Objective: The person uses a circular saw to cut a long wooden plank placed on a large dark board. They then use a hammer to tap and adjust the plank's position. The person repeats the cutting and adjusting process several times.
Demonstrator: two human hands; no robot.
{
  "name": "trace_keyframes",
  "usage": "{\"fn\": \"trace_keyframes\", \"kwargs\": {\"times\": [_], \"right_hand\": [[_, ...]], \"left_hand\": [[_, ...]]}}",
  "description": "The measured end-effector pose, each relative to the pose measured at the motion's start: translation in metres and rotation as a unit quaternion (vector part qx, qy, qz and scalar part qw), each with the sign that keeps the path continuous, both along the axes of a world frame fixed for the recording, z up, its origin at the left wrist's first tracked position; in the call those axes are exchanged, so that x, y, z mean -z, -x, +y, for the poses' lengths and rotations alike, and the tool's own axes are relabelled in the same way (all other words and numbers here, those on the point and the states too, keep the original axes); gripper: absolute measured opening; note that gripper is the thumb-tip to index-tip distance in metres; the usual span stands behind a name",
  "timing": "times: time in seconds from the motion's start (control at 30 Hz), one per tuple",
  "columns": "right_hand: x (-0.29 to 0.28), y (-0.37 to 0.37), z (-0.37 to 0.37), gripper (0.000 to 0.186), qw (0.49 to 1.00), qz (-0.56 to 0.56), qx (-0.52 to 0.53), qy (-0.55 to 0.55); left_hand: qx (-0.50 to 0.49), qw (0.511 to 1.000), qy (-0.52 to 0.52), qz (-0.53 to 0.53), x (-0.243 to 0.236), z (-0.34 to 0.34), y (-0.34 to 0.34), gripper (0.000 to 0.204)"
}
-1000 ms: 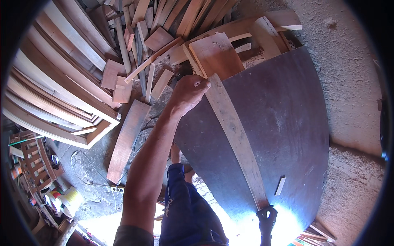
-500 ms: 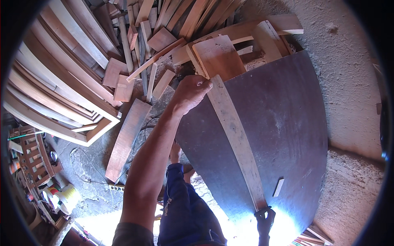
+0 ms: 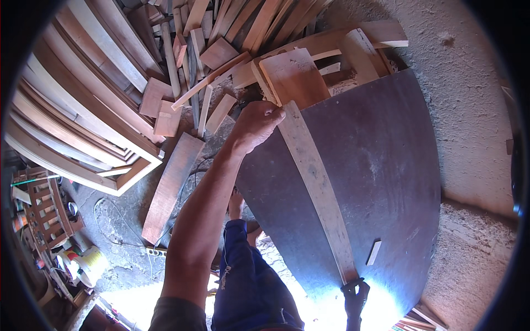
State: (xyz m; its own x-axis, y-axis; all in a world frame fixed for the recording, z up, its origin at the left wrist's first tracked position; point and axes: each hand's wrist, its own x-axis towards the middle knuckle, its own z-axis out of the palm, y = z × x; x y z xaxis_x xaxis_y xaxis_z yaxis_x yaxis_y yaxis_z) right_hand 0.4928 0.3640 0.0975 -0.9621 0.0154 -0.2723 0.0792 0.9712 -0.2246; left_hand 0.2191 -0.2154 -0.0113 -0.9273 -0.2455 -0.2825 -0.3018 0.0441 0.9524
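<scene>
A long, pale wooden strip (image 3: 316, 179) lies lengthwise over a large dark brown panel (image 3: 386, 165). My left hand (image 3: 258, 126) is closed on the strip's far end, with thumb and fingers pinching its edge beside the panel's far left corner. At the near end, my right hand (image 3: 355, 295) is curled against the strip; bright glare darkens it, so its fingers are seen mostly in outline. A short, light wood piece (image 3: 374, 252) rests on the panel, a little right of the strip and apart from it.
Beyond the panel sit a reddish board (image 3: 295, 77) and a curved timber (image 3: 331, 45). Offcuts (image 3: 218, 53) are heaped at the far left, near stacked wooden frames (image 3: 83, 110). A loose plank (image 3: 172, 187) and cable (image 3: 105, 220) lie on the floor. A rough wall (image 3: 469, 110) stands right.
</scene>
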Motion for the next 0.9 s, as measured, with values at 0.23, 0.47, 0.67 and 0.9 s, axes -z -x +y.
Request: {"fn": "trace_keyframes", "kwargs": {"times": [0.23,0.47,0.67,0.9], "right_hand": [[-0.001,0.000,0.002,0.039,1.000,-0.010,-0.013,-0.012],[0.003,-0.002,0.008,0.042,1.000,0.005,-0.018,-0.003],[0.000,0.000,0.005,0.041,1.000,-0.003,-0.018,0.001],[0.004,-0.002,0.009,0.039,1.000,-0.003,-0.008,0.003]], "left_hand": [[0.007,1.000,-0.019,-0.005,0.000,-0.001,-0.001,0.028],[-0.018,0.999,-0.015,0.022,0.003,0.003,0.001,0.033],[-0.008,1.000,-0.020,0.010,0.003,0.002,-0.001,0.032],[-0.028,0.999,0.013,0.040,0.006,0.005,-0.001,0.039]]}}
